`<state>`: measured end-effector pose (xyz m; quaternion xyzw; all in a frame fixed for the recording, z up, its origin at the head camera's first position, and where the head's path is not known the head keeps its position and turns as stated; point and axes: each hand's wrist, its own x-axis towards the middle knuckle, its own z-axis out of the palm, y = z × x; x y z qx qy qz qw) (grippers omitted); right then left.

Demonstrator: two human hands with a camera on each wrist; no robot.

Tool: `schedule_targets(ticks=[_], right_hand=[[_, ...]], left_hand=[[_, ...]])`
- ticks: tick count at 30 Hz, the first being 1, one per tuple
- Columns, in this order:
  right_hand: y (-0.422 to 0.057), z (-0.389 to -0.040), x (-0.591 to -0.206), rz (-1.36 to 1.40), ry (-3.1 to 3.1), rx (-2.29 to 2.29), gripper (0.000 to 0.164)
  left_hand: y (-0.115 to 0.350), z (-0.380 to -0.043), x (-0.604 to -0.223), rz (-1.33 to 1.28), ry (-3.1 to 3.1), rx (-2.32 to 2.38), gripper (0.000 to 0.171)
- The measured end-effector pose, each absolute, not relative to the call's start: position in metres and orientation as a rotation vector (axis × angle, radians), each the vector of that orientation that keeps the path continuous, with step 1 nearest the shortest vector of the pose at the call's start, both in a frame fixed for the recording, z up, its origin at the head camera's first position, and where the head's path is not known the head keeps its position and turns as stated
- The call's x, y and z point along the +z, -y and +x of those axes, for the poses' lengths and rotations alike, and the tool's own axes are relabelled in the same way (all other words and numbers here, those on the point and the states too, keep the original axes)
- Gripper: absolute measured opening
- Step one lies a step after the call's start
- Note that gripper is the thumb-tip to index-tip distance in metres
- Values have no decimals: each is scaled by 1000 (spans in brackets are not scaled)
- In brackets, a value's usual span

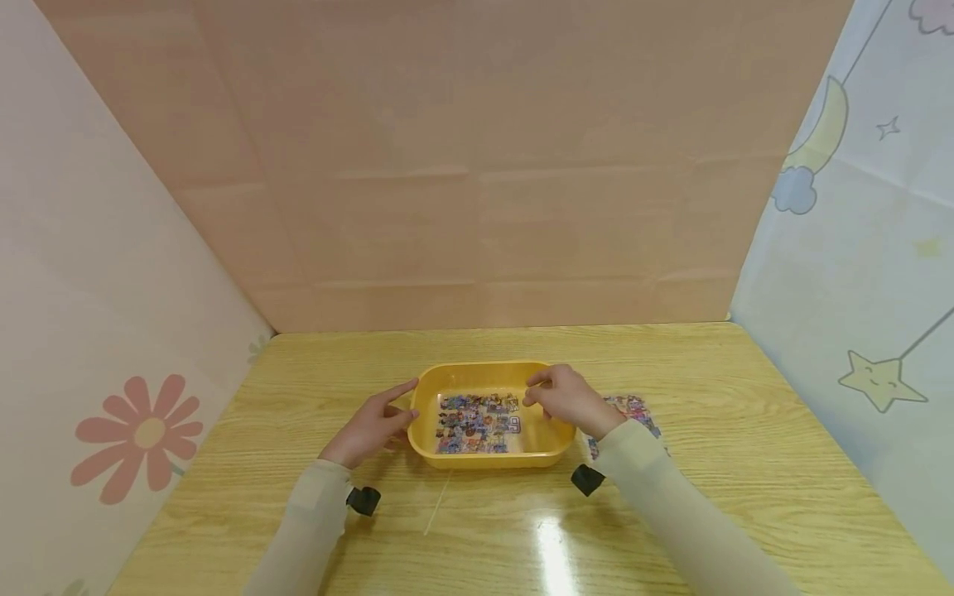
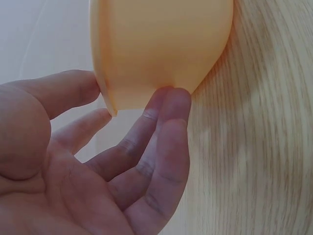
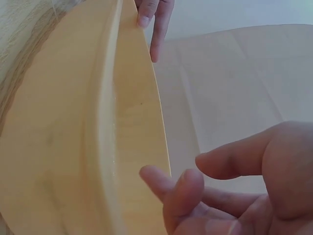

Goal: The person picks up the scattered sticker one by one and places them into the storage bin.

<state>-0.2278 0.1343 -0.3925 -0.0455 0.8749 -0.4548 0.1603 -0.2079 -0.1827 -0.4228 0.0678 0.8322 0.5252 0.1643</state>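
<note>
I am making out one blocky character (image 1: 514, 424) on the printed pieces (image 1: 473, 424) in the yellow tray (image 1: 492, 461), but am not managing to tell G from 9.

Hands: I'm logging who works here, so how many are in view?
2: the left hand touches the tray's left end; the right hand is over its right end.

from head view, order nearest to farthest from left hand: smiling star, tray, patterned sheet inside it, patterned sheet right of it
1. Tray, touching the left hand
2. Inside sheet, tray's left part
3. Outside sheet, right of tray
4. Smiling star, right wall
</note>
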Motion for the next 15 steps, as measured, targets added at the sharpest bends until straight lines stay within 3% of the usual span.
schedule_targets(ticks=[15], right_hand=[[-154, -227, -395, -196, -2573, -1436, 24]], left_hand=[[174, -192, -395, 181, -2386, 1492, 57]])
